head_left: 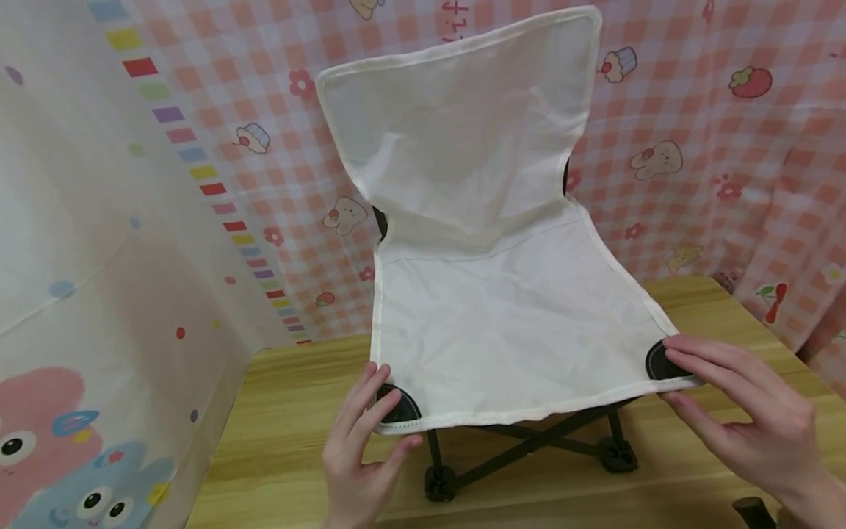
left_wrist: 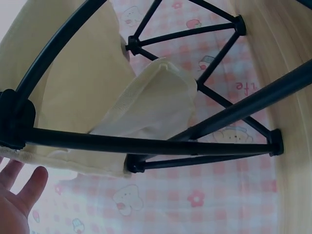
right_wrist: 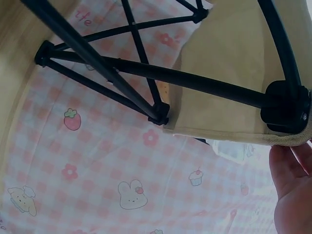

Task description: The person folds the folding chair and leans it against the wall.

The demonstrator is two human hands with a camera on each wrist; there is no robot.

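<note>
A small folding chair has a white fabric seat (head_left: pixel 502 316), a tall backrest (head_left: pixel 463 139) and a black tubular frame (head_left: pixel 529 444). Black patches mark the front corners of its seat. My left hand (head_left: pixel 363 448) touches the left corner patch (head_left: pixel 405 402) with extended fingertips, its thumb apart below the front edge. My right hand (head_left: pixel 753 411) rests its fingers on the right corner patch (head_left: pixel 661 361), with the thumb just under the edge. From below, the left wrist view shows a black corner joint (left_wrist: pixel 17 117) beside the left thumb. A matching joint (right_wrist: pixel 285 107) appears above the right thumb.
The chair stands on a wood-grain tabletop (head_left: pixel 277 433). Behind it hangs a pink checked curtain (head_left: pixel 661 110) with cartoon prints; a white printed curtain (head_left: pixel 99 220) is at the left. A dark rod end (head_left: pixel 753 510) shows near the right wrist.
</note>
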